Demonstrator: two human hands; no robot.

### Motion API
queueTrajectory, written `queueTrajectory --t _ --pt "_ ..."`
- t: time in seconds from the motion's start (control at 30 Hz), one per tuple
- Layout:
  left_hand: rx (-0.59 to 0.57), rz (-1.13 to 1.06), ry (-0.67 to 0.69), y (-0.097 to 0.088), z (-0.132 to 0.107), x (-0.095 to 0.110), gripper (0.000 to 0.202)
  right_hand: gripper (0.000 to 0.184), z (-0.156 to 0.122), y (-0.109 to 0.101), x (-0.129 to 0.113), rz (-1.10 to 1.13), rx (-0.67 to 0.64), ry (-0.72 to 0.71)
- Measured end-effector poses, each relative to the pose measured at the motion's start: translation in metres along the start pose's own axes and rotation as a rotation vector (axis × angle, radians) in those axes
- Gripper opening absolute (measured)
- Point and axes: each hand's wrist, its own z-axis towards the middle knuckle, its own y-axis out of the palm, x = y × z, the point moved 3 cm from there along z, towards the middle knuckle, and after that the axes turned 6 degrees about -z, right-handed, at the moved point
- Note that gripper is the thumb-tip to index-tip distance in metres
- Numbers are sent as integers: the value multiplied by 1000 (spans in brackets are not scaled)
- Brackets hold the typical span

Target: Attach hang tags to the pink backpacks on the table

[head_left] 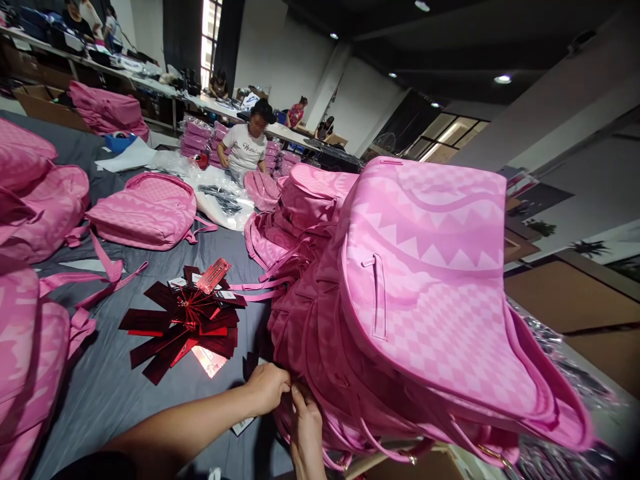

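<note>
A long table [293, 135] spans the rear; people [297, 115] are positioned along it. A person in a white shirt [246, 148] is located nearer. A bright window [211, 40] sits between dark curtains [183, 40]. An open carton [43, 110] is at left. Ceiling lights [503, 79] are lit.

The left hand [270, 388] is just left of the right hand [306, 423], both at the near left side of the bag stack [425, 280], which rises to their right. On the table [95, 393], tags [185, 327] lie ahead-left of the left hand, with a lone bag [145, 213] beyond; other bags [25, 347] stand farther left. Well ahead, a co-worker [245, 148] is behind plastic wrap [225, 203]
</note>
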Motion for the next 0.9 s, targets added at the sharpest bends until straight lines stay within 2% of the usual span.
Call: queueTrajectory --t 0.1,0.23,0.33,0.47,0.63,0.77,0.9 --pt "55 45 3 -3 0 1 18 49 0 0 -1 5 14 12" --pt "4 1 10 -1 1 0 20 51 0 1 -3 -1 2 45" --pt "67 28 8 0 2 -2 18 50 0 2 -4 -27 0 17" --pt "-32 -137 -19 6 5 -8 20 49 -2 4 -6 -46 -22 2" --pt "81 -40 5 1 5 -8 17 49 -5 6 -10 -84 -22 -10" --pt "-10 -132 6 2 2 -6 19 48 -7 8 -14 -64 -24 12" --pt "72 -52 -7 -1 1 -7 17 42 -8 8 -15 -58 -20 7"
